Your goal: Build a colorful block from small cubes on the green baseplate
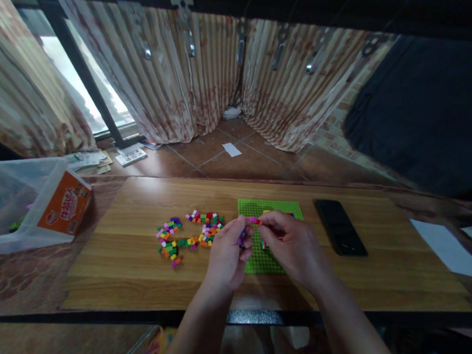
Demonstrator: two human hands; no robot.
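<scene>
My left hand (229, 250) and my right hand (293, 243) meet above a green studded baseplate (254, 264). Between their fingertips are small pink and red toy bricks (254, 220); the left fingers pinch the pink end and the right fingers the red end. Something purple also shows among the curled left fingers. Partly hidden behind my right hand, other coloured bricks stand on the baseplate. Left of my left hand lies a loose spread of small multicoloured bricks (190, 240) on the wooden board.
A black phone (340, 227) lies right of the baseplate on the wooden board (115, 264). White paper (451, 249) is at the far right. A clear plastic bin (18, 190) with an orange label stands at the left. Striped curtains (169, 78) hang beyond.
</scene>
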